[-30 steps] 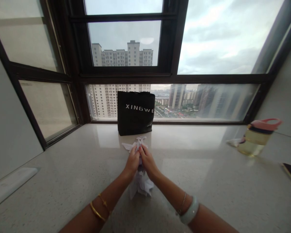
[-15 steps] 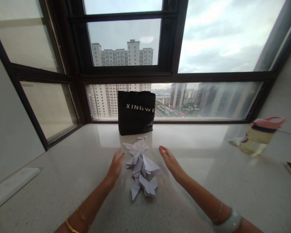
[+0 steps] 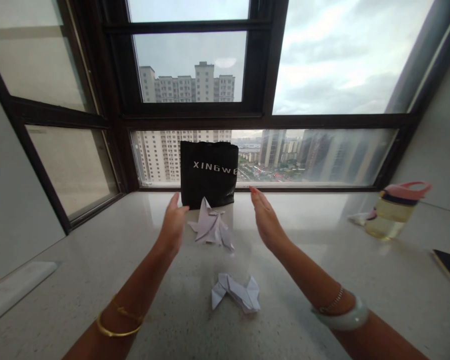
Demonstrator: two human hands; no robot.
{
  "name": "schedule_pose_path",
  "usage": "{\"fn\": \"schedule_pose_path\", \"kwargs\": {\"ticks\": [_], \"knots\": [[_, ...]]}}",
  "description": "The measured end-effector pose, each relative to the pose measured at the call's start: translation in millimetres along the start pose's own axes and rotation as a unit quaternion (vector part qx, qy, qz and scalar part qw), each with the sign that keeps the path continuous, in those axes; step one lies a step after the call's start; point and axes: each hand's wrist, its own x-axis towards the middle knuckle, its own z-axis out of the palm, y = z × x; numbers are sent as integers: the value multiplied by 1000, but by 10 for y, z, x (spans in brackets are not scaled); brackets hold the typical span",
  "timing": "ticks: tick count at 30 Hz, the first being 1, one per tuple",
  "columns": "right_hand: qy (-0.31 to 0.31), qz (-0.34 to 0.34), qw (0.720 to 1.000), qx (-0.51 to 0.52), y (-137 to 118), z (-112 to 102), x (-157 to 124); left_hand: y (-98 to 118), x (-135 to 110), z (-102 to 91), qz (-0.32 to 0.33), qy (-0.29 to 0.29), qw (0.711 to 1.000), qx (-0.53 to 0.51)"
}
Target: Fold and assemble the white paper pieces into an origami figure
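Observation:
My left hand (image 3: 173, 226) and my right hand (image 3: 264, 220) are raised over a pale stone counter (image 3: 97, 260), both open with fingers stretched and palms facing each other. Neither holds anything. Between them lies a small heap of white folded paper figures (image 3: 211, 226), just in front of a black paper bag (image 3: 209, 173) lettered XINGW that stands against the window. A second clump of folded paper figures (image 3: 236, 293) lies nearer to me, below and between my forearms. Gold bangles ring my left wrist; a pale bangle and a thin chain ring my right.
A bottle (image 3: 394, 211) with yellowish liquid and a pink lid stands at the right, with a crumpled white scrap (image 3: 357, 218) beside it. A dark flat object (image 3: 449, 267) lies at the far right edge. Dark window frames close off the back and left.
My hands were pressed together on the paper pile, then came apart and let go. They have since moved forward to flank the far heap, and the papers now lie in two groups.

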Motion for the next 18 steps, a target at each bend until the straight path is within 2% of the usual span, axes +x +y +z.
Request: {"fn": "schedule_pose_path", "kwargs": {"ticks": [3,5,7,9,12,14,18], "knots": [[20,2,997,-75,299,-238,83,-125,107,-378,2,94,994,47],[-28,5,991,-134,586,-202,116,-287,183,-425,35,100,988,115],[-113,10,975,-193,848,-16,158,-471,265,-287,52,31,981,187],[-142,11,969,-202,1044,251,223,-659,339,-44,58,-65,957,276],[-159,16,965,-209,1224,609,350,-937,408,265,44,-122,939,318],[-168,24,962,-212,1311,739,427,-1103,419,333,38,-153,927,342],[-193,39,956,-219,1465,761,492,-1295,364,240,5,-215,899,380]]}}
